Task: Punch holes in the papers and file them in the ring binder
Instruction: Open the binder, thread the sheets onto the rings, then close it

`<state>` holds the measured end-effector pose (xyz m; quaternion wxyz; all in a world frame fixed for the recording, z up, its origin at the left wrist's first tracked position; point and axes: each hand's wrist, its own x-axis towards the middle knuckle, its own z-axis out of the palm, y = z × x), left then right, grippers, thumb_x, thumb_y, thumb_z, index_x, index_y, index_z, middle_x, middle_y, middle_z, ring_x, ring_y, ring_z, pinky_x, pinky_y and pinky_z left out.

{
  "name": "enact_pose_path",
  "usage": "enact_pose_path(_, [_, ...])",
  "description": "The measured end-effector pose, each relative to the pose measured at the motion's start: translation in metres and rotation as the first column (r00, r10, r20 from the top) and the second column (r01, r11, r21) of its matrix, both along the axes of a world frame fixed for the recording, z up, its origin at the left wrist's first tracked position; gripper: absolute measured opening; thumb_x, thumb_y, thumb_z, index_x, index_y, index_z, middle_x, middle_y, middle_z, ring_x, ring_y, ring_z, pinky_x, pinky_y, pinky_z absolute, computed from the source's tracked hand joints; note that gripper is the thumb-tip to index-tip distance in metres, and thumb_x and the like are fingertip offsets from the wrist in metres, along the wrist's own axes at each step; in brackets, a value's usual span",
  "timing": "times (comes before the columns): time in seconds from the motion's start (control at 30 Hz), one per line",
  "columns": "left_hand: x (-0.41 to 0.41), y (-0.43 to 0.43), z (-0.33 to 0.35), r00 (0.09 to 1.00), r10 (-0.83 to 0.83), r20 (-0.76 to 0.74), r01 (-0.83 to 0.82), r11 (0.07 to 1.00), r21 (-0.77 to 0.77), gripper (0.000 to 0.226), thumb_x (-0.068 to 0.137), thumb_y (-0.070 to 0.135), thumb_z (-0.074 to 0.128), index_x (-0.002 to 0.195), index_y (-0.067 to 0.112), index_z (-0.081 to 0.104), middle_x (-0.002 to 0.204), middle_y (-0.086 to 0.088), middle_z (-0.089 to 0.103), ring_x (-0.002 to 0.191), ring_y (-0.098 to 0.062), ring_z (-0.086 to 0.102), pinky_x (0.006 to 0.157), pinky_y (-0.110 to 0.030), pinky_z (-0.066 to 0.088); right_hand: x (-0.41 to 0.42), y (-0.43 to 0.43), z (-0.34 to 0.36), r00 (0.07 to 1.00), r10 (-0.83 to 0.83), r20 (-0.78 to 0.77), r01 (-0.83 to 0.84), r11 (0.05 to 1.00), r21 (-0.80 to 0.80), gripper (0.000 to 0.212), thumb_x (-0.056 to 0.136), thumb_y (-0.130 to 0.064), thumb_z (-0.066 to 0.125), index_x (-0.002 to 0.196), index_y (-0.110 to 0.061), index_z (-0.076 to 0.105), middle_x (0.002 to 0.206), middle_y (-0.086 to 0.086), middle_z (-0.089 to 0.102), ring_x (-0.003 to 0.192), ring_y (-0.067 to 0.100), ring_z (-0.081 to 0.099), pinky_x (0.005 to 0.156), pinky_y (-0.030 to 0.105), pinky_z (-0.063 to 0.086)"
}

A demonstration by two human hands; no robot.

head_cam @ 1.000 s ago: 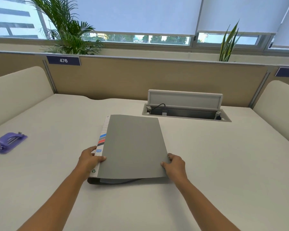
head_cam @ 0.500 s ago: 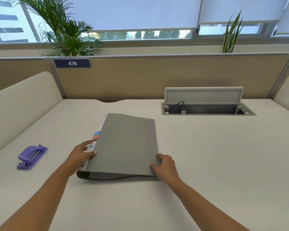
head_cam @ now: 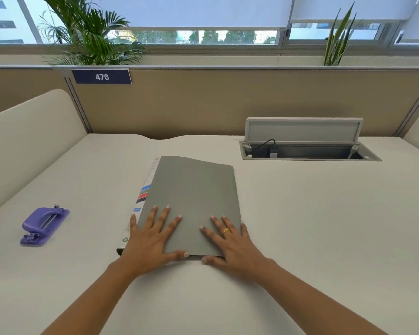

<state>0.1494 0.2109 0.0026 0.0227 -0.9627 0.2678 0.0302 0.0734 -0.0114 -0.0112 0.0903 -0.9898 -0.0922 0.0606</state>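
1. Position of the grey ring binder: closed and flat on the table, about midway between its left and right edges and nearer the near edge than the far one, labelled spine turned left.
2. The left hand rests palm down on the near left part of the cover. Its fingers are straight and spread, its thumb lies along the cover's near edge, and its grip is apart, clasping nothing.
3. The right hand lies flat on the cover's near right corner with fingers splayed and grip likewise apart. A gold ring sits on one finger.
4. A purple hole punch sits toward the table's left edge, well apart from the binder and untouched.
5. A cable hatch stands open by the far edge, right of the binder, with a black cable inside.
6. Beyond the far edge, a tan partition carries a plate reading 476.
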Motion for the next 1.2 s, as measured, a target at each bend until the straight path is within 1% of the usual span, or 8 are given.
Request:
enact_pose_path(0.17, [0.020, -0.001, -0.008, 0.999, -0.028, 0.029, 0.027, 0.999, 0.043, 0.112, 0.046, 0.095, -0.006, 0.144, 0.042, -0.012, 0.156, 0.003, -0.018, 0.142, -0.024, -0.021, 0.105, -0.064, -0.012, 0.019, -0.001, -0.007, 1.000, 0.010, -0.009, -0.010, 0.999, -0.036, 0.068, 0.086, -0.070, 0.020, 0.144, -0.045, -0.004, 0.158, -0.002, -0.011, 0.145, 0.022, -0.014, 0.111, 0.059, -0.007])
enact_pose_path(0.5, [0.100, -0.024, 0.000, 1.000, -0.008, 0.016, 0.007, 1.000, 0.030, 0.126, 0.032, 0.094, -0.020, 0.145, 0.040, -0.010, 0.157, 0.002, -0.015, 0.144, -0.025, -0.016, 0.107, -0.066, -0.005, 0.104, -0.015, 0.001, 0.997, -0.040, -0.064, 0.038, 0.999, -0.031, 0.067, 0.085, -0.069, 0.017, 0.145, -0.045, 0.000, 0.158, -0.003, -0.009, 0.145, 0.023, -0.011, 0.110, 0.062, -0.002])
enact_pose_path(0.6, [0.128, -0.032, 0.003, 1.000, -0.006, 0.008, 0.006, 0.999, 0.048, 0.130, 0.027, 0.093, -0.023, 0.145, 0.040, -0.009, 0.157, 0.002, -0.015, 0.144, -0.026, -0.016, 0.106, -0.066, -0.004, 0.133, -0.020, -0.002, 0.997, -0.056, -0.062, 0.054, 0.998, -0.028, 0.062, 0.090, -0.064, 0.022, 0.145, -0.045, 0.000, 0.158, -0.003, -0.008, 0.146, 0.023, -0.010, 0.109, 0.064, -0.001])
enact_pose_path(0.73, [0.160, -0.043, 0.004, 1.000, -0.014, 0.006, 0.014, 0.998, 0.067, 0.132, 0.025, 0.093, -0.025, 0.145, 0.042, -0.004, 0.158, 0.003, -0.011, 0.144, -0.025, -0.013, 0.106, -0.067, -0.004, 0.168, -0.027, -0.006, 0.996, -0.074, -0.049, 0.073, 0.997, -0.024, 0.060, 0.091, -0.063, 0.023, 0.144, -0.046, 0.002, 0.159, -0.003, -0.006, 0.146, 0.024, -0.008, 0.109, 0.064, 0.001])
enact_pose_path(0.8, [0.174, -0.047, 0.003, 1.000, -0.013, 0.004, 0.013, 0.998, 0.065, 0.123, 0.033, 0.094, -0.020, 0.144, 0.044, -0.002, 0.158, 0.005, -0.010, 0.145, -0.024, -0.013, 0.105, -0.068, -0.004, 0.183, -0.031, -0.006, 0.996, -0.082, -0.047, 0.081, 0.996, -0.022, 0.059, 0.091, -0.063, 0.022, 0.144, -0.046, 0.002, 0.159, -0.003, -0.005, 0.146, 0.024, -0.008, 0.109, 0.064, 0.000])
enact_pose_path(0.87, [0.188, -0.051, 0.002, 1.000, -0.004, 0.011, 0.004, 0.997, 0.078, 0.095, 0.060, 0.091, 0.003, 0.144, 0.045, -0.001, 0.158, 0.006, -0.009, 0.145, -0.022, -0.012, 0.104, -0.069, -0.003, 0.197, -0.034, -0.006, 0.994, -0.093, -0.053, 0.092, 0.996, -0.020, 0.058, 0.092, -0.062, 0.022, 0.144, -0.046, 0.003, 0.159, -0.003, -0.005, 0.146, 0.024, -0.008, 0.108, 0.065, 0.000])
enact_pose_path(0.93, [0.201, -0.054, 0.000, 1.000, 0.005, 0.002, -0.005, 0.996, 0.089, 0.080, 0.075, 0.081, 0.022, 0.143, 0.046, -0.001, 0.157, 0.007, -0.009, 0.145, -0.021, -0.013, 0.104, -0.069, -0.003, 0.209, -0.037, -0.005, 0.993, -0.104, -0.060, 0.103, 0.994, -0.021, 0.057, 0.092, -0.061, 0.022, 0.144, -0.046, 0.003, 0.159, -0.003, -0.005, 0.146, 0.024, -0.007, 0.108, 0.065, 0.001])
enact_pose_path(1.2, [0.238, -0.058, -0.004, 1.000, 0.000, -0.013, 0.001, 0.996, 0.094, 0.075, 0.079, 0.076, 0.027, 0.142, 0.049, -0.003, 0.157, 0.008, -0.012, 0.144, -0.020, -0.016, 0.104, -0.069, -0.006, 0.234, -0.039, -0.004, 0.990, -0.125, -0.061, 0.126, 0.992, 0.012, 0.052, 0.095, -0.055, 0.021, 0.144, -0.046, 0.005, 0.159, -0.004, -0.004, 0.146, 0.022, -0.007, 0.108, 0.065, -0.001])
